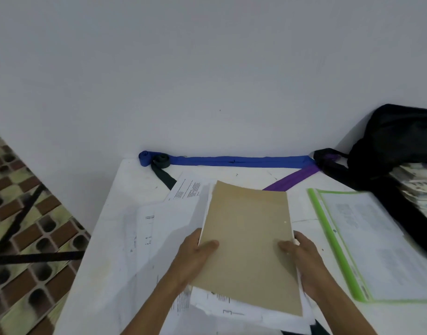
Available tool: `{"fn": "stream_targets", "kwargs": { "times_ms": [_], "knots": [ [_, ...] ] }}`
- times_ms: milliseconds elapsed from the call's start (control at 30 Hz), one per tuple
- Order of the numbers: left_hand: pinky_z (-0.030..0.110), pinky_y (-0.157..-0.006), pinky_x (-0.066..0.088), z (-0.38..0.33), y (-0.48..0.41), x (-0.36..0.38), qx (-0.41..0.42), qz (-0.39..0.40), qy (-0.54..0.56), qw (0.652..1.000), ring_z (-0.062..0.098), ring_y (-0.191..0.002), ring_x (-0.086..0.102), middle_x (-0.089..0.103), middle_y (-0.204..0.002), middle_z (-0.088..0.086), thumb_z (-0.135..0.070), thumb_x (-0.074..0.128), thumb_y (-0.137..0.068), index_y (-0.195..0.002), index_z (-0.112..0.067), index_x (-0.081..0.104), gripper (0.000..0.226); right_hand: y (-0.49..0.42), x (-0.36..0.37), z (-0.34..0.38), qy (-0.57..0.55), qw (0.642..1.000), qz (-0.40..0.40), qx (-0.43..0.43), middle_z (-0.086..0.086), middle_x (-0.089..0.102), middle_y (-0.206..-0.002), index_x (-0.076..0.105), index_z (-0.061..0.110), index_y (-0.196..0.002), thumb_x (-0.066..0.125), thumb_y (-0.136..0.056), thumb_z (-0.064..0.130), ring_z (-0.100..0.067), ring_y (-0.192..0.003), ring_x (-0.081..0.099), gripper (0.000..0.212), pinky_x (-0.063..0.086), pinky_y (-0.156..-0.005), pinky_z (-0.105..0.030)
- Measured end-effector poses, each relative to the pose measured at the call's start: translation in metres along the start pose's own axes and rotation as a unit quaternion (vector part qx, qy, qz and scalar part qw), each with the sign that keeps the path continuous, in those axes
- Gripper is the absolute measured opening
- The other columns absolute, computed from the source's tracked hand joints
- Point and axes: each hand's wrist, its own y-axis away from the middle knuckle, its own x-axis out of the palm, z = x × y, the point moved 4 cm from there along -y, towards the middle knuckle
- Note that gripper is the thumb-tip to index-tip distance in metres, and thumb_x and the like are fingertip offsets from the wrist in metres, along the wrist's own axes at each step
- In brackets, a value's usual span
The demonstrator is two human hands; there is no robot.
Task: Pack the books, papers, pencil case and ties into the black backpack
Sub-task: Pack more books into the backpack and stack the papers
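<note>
White wall [207, 68] backs our table [103, 238], where the black backpack [396, 146] slumps at the far right corner, up and right of our hands, so our right hand [304, 255] is nearer it. Next comes the green folder [377, 250], then the brown book [248, 238] we hold over loose papers [159, 226], its long side running away from us. A blue tie [232, 161], a purple tie [294, 180] and a dark tie [164, 176] lie by the far edge. Our left hand [195, 252] and right hand each grip a book edge, thumbs on top. Print on the papers is too blurred to read.

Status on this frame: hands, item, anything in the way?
Left hand, right hand grip brown book at its sides. Book over loose papers. Green folder lies between it and black backpack.
</note>
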Motion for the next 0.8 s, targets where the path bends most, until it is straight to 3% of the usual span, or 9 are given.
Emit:
{"fn": "stream_targets", "kwargs": {
  "times_ms": [133, 233, 333, 400, 467, 633, 733, 800],
  "knots": [
    [0.038, -0.077, 0.058, 0.015, 0.024, -0.025, 0.011, -0.127, -0.07, 0.989, 0.012, -0.085, 0.068, 0.069, -0.097, -0.009, -0.041, 0.062, -0.09, -0.108, -0.032, 0.056, 0.021, 0.014, 0.025, 0.003, 0.031, 0.998, 0.021, -0.056, -0.01, 0.074, -0.091, 0.062, 0.021, -0.106, 0.058, -0.093, 0.004, -0.024, -0.076, 0.07, 0.022, 0.055, -0.065, -0.036],
    [0.035, -0.076, 0.053, 0.033, 0.043, -0.044, 0.01, -0.211, -0.214, 0.954, 0.011, -0.087, 0.063, 0.062, -0.093, -0.016, -0.051, 0.053, -0.091, -0.103, -0.033, 0.051, 0.021, 0.024, 0.055, -0.002, 0.083, 0.993, 0.057, -0.06, -0.006, 0.071, -0.095, 0.059, 0.025, -0.105, 0.057, -0.095, 0.01, -0.025, -0.086, 0.069, 0.019, 0.056, -0.069, -0.037],
    [0.04, -0.094, 0.043, 0.053, 0.052, -0.061, -0.004, -0.292, -0.365, 0.884, 0.023, -0.119, 0.046, 0.05, -0.128, -0.001, -0.053, 0.05, -0.092, -0.105, -0.024, 0.059, 0.033, 0.029, 0.083, -0.01, 0.159, 0.982, 0.076, -0.062, -0.005, 0.065, -0.095, 0.054, 0.019, -0.105, 0.053, -0.095, 0.01, -0.023, -0.087, 0.064, 0.014, 0.054, -0.073, -0.037],
    [0.046, -0.108, 0.03, 0.065, 0.052, -0.066, -0.064, -0.28, -0.374, 0.882, 0.03, -0.138, 0.023, 0.024, -0.154, 0.008, -0.056, 0.047, -0.092, -0.117, -0.023, 0.056, 0.043, 0.032, 0.098, -0.014, 0.224, 0.968, 0.083, -0.078, 0.001, 0.059, -0.092, 0.051, 0.013, -0.11, 0.052, -0.095, 0.01, -0.012, -0.082, 0.058, 0.015, 0.046, -0.061, -0.022],
    [0.049, -0.114, 0.021, 0.069, 0.051, -0.066, -0.101, -0.266, -0.333, 0.899, 0.032, -0.145, 0.009, 0.004, -0.161, 0.009, -0.058, 0.048, -0.091, -0.127, -0.023, 0.048, 0.051, 0.032, 0.107, -0.018, 0.252, 0.96, 0.074, -0.095, 0.005, 0.058, -0.094, 0.053, 0.01, -0.117, 0.054, -0.093, 0.009, -0.006, -0.082, 0.056, 0.024, 0.042, -0.062, -0.018],
    [0.051, -0.117, 0.009, 0.07, 0.051, -0.067, -0.133, -0.277, -0.311, 0.9, 0.034, -0.147, -0.005, -0.013, -0.16, 0.015, -0.061, 0.049, -0.088, -0.133, -0.025, 0.041, 0.058, 0.042, 0.118, -0.019, 0.255, 0.961, 0.047, -0.097, 0.0, 0.06, -0.112, 0.048, 0.021, -0.131, 0.059, -0.087, 0.017, -0.022, -0.103, 0.058, 0.046, 0.052, -0.092, -0.042],
    [0.051, -0.118, 0.004, 0.072, 0.049, -0.068, -0.144, -0.274, -0.318, 0.896, 0.035, -0.147, -0.009, -0.015, -0.159, 0.019, -0.063, 0.048, -0.088, -0.134, -0.03, 0.039, 0.057, 0.043, 0.121, -0.023, 0.271, 0.958, 0.038, -0.088, -0.002, 0.061, -0.116, 0.044, 0.027, -0.132, 0.051, -0.075, 0.037, -0.025, -0.105, 0.058, 0.058, 0.053, -0.092, -0.048],
    [0.052, -0.117, 0.007, 0.074, 0.049, -0.071, -0.149, -0.276, -0.306, 0.899, 0.034, -0.147, -0.007, -0.01, -0.16, 0.019, -0.064, 0.049, -0.087, -0.133, -0.035, 0.039, 0.055, 0.044, 0.124, -0.025, 0.287, 0.953, 0.044, -0.091, -0.002, 0.059, -0.12, 0.04, 0.026, -0.139, 0.048, -0.072, 0.039, -0.027, -0.109, 0.057, 0.068, 0.052, -0.092, -0.046]
  ]
}}
